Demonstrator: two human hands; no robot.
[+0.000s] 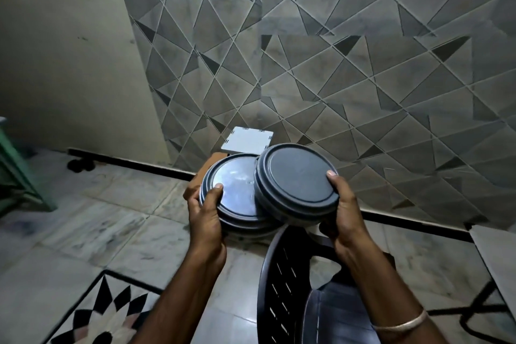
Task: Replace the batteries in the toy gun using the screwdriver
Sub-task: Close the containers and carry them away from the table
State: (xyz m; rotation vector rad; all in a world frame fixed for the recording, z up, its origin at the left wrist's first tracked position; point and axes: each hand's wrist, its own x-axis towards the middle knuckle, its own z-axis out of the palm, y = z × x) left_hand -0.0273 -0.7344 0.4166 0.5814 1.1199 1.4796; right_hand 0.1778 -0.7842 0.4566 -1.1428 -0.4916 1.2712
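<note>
No toy gun, screwdriver or batteries show in the head view. My left hand (205,213) grips the near rim of a round grey lidded container (236,190), thumb on its lid. My right hand (342,209) grips a second round grey lidded container (294,176), which sits tilted and overlaps the first one on its right side. Both containers are held up in front of me, above the floor. Behind them a brown box-like thing (201,176) peeks out, mostly hidden.
A small white square card (247,141) lies behind the containers near the tiled wall (363,64). A dark plastic chair (290,288) stands below my right arm. A green stool (16,170) is at far left. A white table corner (497,257) juts in at right.
</note>
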